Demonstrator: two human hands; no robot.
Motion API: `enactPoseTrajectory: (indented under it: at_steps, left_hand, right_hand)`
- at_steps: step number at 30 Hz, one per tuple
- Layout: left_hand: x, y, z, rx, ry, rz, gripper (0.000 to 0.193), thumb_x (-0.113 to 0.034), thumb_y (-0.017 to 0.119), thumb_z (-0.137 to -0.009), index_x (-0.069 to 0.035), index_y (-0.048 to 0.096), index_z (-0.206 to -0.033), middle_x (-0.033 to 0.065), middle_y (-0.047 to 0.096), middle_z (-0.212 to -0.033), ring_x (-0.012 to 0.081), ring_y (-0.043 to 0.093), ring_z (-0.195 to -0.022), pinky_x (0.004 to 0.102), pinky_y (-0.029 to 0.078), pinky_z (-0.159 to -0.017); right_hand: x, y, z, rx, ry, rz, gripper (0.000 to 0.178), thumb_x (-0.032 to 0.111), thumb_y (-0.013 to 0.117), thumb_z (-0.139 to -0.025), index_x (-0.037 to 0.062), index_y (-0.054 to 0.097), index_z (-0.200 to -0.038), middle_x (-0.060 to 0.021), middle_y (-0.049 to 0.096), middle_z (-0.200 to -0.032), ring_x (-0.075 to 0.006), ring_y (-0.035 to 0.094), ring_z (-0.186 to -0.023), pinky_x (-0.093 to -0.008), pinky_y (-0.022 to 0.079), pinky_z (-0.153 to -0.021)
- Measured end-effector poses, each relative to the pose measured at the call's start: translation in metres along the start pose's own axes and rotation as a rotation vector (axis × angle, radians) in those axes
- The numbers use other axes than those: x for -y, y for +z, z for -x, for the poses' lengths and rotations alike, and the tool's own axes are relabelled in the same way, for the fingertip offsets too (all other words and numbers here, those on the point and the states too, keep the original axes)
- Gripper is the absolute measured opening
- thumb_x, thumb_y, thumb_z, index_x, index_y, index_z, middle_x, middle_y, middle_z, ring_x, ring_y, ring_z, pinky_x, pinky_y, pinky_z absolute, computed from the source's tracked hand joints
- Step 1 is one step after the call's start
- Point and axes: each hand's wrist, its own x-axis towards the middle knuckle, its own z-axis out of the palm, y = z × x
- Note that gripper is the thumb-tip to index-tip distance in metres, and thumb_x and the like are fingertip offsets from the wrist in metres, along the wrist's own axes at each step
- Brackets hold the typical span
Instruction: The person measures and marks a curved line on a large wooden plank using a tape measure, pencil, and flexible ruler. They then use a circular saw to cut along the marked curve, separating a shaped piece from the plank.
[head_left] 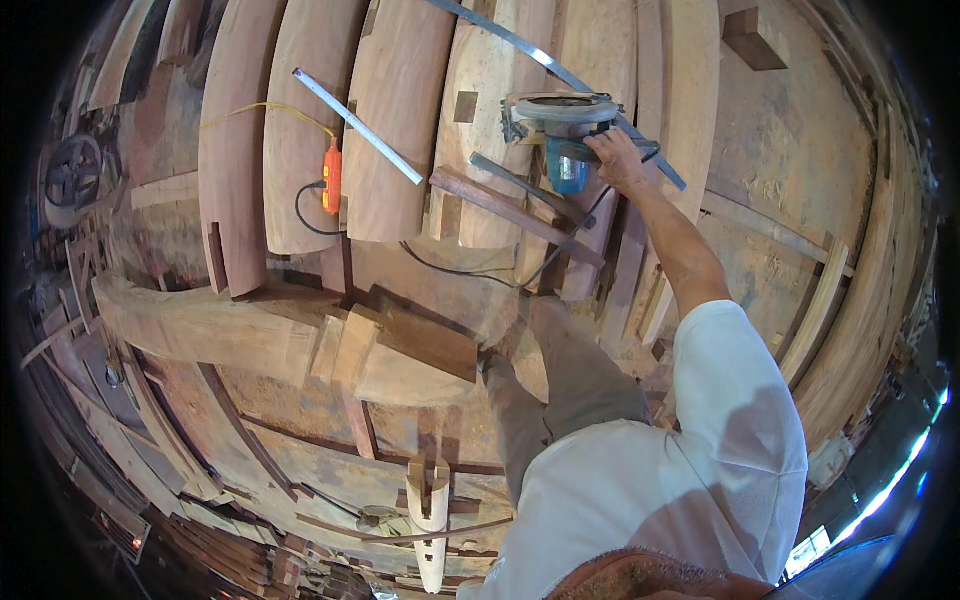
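My right hand [617, 160] is closed round the handle of a blue and black circular saw [567, 165]. The saw sits over a row of broad, curved timber pieces [400, 110], its blue motor body toward me and its round guard on the far side. Beside the saw runs a long metal straightedge [540, 57], slanting across the timbers and passing behind the saw. Left of the saw lie a dark narrow bar [520, 185] and a reddish wooden strip [510, 214]. My left hand is out of view.
A shorter metal ruler [357, 125] and an orange socket [332, 178] with a yellow cord lie on the timbers. A black cord [470, 273] loops below the saw. Stacked wooden blocks [415, 350] are near my legs; a small block [755, 40] is at far right.
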Motion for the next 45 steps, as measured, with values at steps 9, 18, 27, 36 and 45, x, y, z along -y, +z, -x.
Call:
enactPoseTrajectory:
  at_steps: [9,18,27,36,45]
  left_hand:
    - [0.059,0.011,0.026,-0.021,0.050,0.186,0.029,-0.027,0.065,-0.106,-0.003,0.068,-0.120,0.0073,0.071,-0.094,0.0176,0.068,-0.074,0.0312,0.056,-0.062]
    - [0.128,0.017,0.014,-0.093,0.044,0.471,0.029,-0.027,0.065,-0.106,-0.002,0.068,-0.120,0.0077,0.071,-0.095,0.0178,0.068,-0.075,0.0317,0.057,-0.062]
    - [0.203,-0.043,-0.046,0.009,0.088,0.673,0.029,-0.027,0.065,-0.106,-0.002,0.068,-0.121,0.0081,0.072,-0.095,0.0180,0.069,-0.075,0.0322,0.058,-0.063]
    - [0.313,-0.149,-0.128,-0.054,0.017,0.770,0.030,-0.028,0.064,-0.107,-0.002,0.068,-0.122,0.0090,0.073,-0.097,0.0185,0.069,-0.075,0.0336,0.058,-0.065]
    - [0.285,-0.181,-0.198,-0.295,0.365,0.347,0.027,-0.029,0.069,-0.105,-0.003,0.073,-0.110,0.0079,0.076,-0.100,0.0181,0.071,-0.094,0.0345,0.056,-0.084]
  right_hand:
    - [-0.007,0.007,-0.020,0.262,-0.043,-0.177,0.051,0.012,0.078,-0.084,0.0082,0.069,-0.135,-0.0176,0.071,-0.132,-0.0405,0.064,-0.126,-0.0481,0.050,-0.108]
    - [0.025,-0.042,0.010,0.356,-0.039,-0.065,0.054,0.019,0.077,-0.096,-0.0026,0.061,-0.143,-0.0284,0.064,-0.141,-0.0436,0.061,-0.133,-0.0484,0.047,-0.112]
    - [0.210,-0.033,0.218,0.609,0.184,-0.566,0.047,0.031,0.075,-0.098,0.0030,0.070,-0.135,-0.0156,0.077,-0.108,-0.0219,0.072,-0.101,-0.0379,0.056,-0.088]
    - [0.447,-0.028,0.349,0.823,-0.119,-0.456,0.037,0.027,0.074,-0.098,-0.0025,0.073,-0.120,-0.0181,0.077,-0.101,-0.0242,0.075,-0.093,-0.0390,0.058,-0.083]
    - [0.501,0.015,0.284,0.637,-0.145,-0.511,0.035,0.023,0.073,-0.101,-0.0042,0.071,-0.122,-0.0106,0.076,-0.100,-0.0161,0.071,-0.084,-0.0326,0.057,-0.075]
